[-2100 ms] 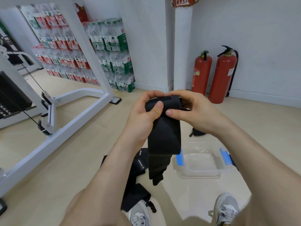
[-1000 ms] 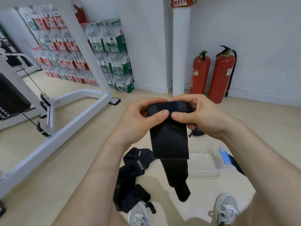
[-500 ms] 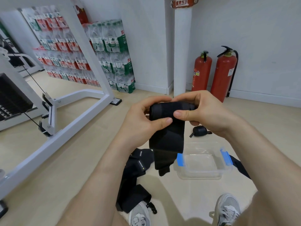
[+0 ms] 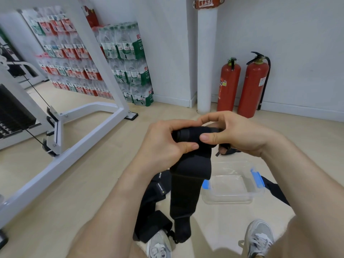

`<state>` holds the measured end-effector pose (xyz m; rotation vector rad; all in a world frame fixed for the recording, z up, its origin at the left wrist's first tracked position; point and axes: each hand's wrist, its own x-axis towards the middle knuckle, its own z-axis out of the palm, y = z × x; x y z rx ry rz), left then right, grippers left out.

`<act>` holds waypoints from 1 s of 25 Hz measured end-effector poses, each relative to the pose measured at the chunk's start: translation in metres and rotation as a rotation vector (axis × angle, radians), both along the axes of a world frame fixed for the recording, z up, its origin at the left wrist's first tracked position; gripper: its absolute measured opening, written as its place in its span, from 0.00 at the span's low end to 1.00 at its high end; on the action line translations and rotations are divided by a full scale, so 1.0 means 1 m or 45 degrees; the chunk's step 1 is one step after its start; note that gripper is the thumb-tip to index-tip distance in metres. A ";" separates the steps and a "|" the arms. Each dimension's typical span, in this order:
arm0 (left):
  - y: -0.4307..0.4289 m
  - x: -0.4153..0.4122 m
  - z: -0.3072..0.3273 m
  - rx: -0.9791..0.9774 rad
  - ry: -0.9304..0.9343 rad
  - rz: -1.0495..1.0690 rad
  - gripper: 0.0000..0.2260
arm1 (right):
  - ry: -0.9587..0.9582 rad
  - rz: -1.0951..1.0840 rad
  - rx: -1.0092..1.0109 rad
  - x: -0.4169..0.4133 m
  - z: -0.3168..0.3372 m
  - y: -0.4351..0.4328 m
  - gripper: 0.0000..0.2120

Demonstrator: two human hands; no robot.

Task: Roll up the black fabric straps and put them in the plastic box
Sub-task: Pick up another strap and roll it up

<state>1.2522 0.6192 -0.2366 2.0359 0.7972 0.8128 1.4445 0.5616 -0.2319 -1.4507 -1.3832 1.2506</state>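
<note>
Editor: Hands first, doing what?

Photographer: Left hand [image 4: 163, 144] and right hand [image 4: 240, 135] raised together at mid-frame, both closed round the rolled top of a black fabric strap [image 4: 189, 175]. Left thumb pressed on the front of the roll, fingers curled behind. Right thumb and forefinger pinching the roll's other end, remaining fingers tucked beneath.

Editor: Rest of that strap?

Photographer: Unrolled tail hanging straight down from the roll, lower end close by the left shoe [image 4: 158, 246]. Touching the floor [image 4: 93, 183] or not, impossible to tell.

Editor: And the plastic box?

Photographer: Clear plastic box [image 4: 227, 201] on the floor, below the right hand and just right of the hanging tail, blue clips [image 4: 257, 180] at both short ends. Held strap not yet inside.

Editor: Other straps?

Photographer: Heap of black straps [image 4: 152, 202] on the floor left of the tail, white lettering on one. Another strap end [image 4: 275, 192] poking out from behind the box's right side. Small black item [image 4: 229, 151] beyond the box, partly hidden by the right hand.

Editor: Backdrop?

Photographer: Two red fire extinguishers [image 4: 252, 86] against a white wall, white pillar [image 4: 204, 62] beside them, stacked packs of bottled water [image 4: 126, 62] further left, white gym-machine frame [image 4: 89, 135] across the left side.
</note>
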 end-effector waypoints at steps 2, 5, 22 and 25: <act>0.003 -0.001 -0.001 -0.086 -0.043 -0.010 0.20 | -0.028 -0.043 0.110 -0.001 0.000 0.001 0.15; 0.005 -0.002 0.001 -0.378 -0.108 -0.001 0.18 | -0.003 -0.103 0.217 -0.003 -0.002 0.002 0.14; 0.011 -0.001 -0.012 -0.097 0.045 0.081 0.18 | -0.474 -0.067 0.185 0.003 -0.007 -0.003 0.13; 0.011 0.000 -0.019 0.036 0.166 0.148 0.21 | -0.437 -0.133 0.273 0.005 -0.009 -0.002 0.14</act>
